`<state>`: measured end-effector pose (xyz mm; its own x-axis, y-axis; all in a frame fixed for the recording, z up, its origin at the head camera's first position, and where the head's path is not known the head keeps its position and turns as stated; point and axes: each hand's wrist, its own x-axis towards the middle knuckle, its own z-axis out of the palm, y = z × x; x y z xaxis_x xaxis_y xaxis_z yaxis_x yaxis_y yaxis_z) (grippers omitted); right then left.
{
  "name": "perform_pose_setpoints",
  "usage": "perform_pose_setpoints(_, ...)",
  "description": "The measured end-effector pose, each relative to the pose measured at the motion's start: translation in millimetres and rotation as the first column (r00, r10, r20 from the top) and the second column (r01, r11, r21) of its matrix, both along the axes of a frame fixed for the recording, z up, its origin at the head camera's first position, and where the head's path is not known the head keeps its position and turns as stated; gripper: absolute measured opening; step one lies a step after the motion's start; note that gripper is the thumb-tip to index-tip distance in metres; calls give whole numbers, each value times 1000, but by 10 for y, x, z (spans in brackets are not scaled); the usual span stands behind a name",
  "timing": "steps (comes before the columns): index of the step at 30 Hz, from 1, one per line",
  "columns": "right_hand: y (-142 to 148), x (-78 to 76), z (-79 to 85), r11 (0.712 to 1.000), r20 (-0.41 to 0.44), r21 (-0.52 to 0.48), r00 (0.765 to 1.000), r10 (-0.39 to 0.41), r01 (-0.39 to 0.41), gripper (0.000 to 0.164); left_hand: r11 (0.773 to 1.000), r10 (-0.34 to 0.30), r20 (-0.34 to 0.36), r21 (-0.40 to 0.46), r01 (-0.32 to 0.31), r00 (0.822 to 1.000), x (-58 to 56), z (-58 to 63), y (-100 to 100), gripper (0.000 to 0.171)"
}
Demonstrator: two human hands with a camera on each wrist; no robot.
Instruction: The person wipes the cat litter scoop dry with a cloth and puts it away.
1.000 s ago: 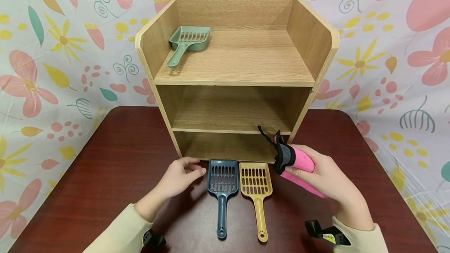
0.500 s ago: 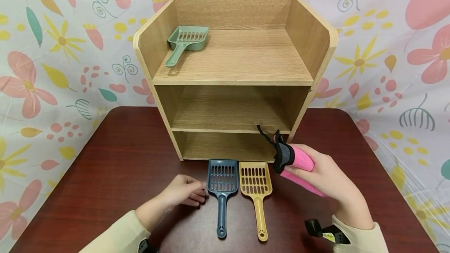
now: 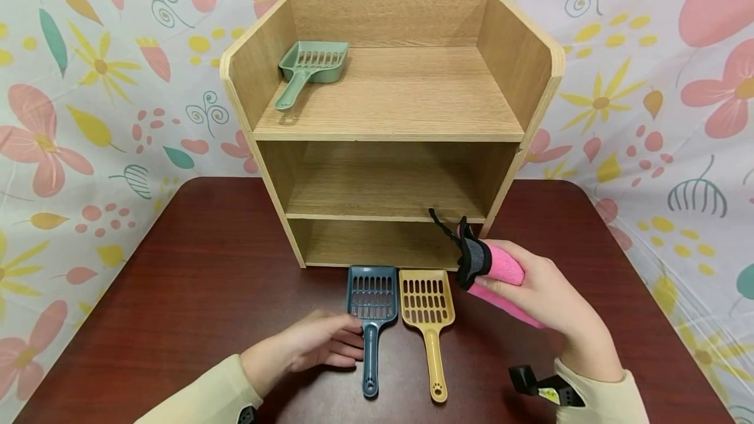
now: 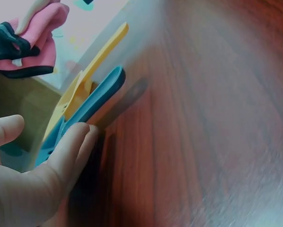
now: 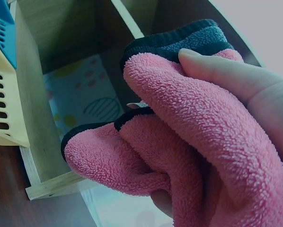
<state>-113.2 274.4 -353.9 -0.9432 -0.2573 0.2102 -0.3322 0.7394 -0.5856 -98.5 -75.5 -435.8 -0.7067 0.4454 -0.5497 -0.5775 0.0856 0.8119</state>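
My right hand grips a folded pink towel, fluffy, with black edging and a black loop on it. The towel is held in front of the lower right of the shelf. My left hand is beside the blue litter scoop, its fingers fairly straight and the fingertips right at the handle. In the left wrist view, the thumb stands apart from those fingers. A yellow litter scoop is to the right of the blue one. Both scoops have slotted heads toward the shelf and handles toward me.
A wooden shelf unit with three levels stands on the dark red table. On its top level, at the left, lies a green litter scoop with a tray. A floral cloth hangs behind.
My left hand has come down from the shelf's bottom edge, past the blue scoop's head, to its handle. The right hand has kept its hold on the towel and barely moved.
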Motion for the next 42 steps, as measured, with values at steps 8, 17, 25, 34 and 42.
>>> perform_pose_setpoints(8, 9, -14, -12, 1000, -14, 13, 1000, 0, 0, 49, 997, 13, 16, 73, -14, 1000, 53, -40, 64, 51)
perform_pose_setpoints(17, 13, -21, -2, 1000, -6, 11, 1000, -6, 6, 49, 995, 44, -1, 94, -43, 999, 53, -45, 29, 46)
perform_pose_setpoints(25, 6, -2, -10, 1000, -20, -4, 1000, -5, 5, 48, 998, 55, -64, -4, -55, 996, 59, -26, -17, 22)
perform_pose_setpoints(34, 24, -6, -11, 1000, -9, 10, 1000, -12, 12, 49, 991, -42, -294, -136, 1, 955, 64, -7, -104, 31)
perform_pose_setpoints(42, 4, 17, 20, 1000, -8, -4, 1000, -8, 8, 48, 946, -156, -438, -323, 6, 885, 34, 52, -209, 31)
